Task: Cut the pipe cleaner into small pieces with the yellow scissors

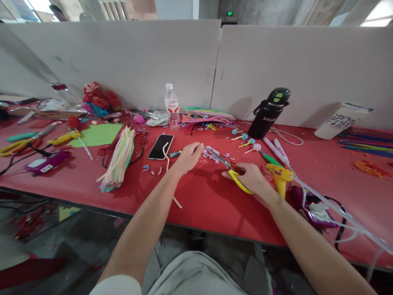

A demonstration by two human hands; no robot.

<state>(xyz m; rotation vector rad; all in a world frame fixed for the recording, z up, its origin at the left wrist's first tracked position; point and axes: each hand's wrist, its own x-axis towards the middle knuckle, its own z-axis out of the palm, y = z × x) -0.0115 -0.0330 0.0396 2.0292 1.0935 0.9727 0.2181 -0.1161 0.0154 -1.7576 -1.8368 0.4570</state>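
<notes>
Gripping 1 pair of scissors (227,164), the right hand (252,176) is near 4 pom-poms (257,146).

A red table (190,215) is spreading from 9 across to 3 o'clock, its dark near edge (92,207) running below, from just under 9 through 6 to 4. Behind it, two pale partition panels (138,61) are standing upright, meeting at a narrow seam (215,69) just past 12. Soft shadows (241,107) are falling on the right-hand panel between 2 and 3. Above the panels, a pale pillar (195,10) is rising at 12, and a green lit sign (229,13) is glowing before 1, beside a grey wall (260,14). Bright daylight (379,14) is showing at 2, and windows (39,5) are brightening 10. Grey floor (92,233) is showing at 8.
</notes>
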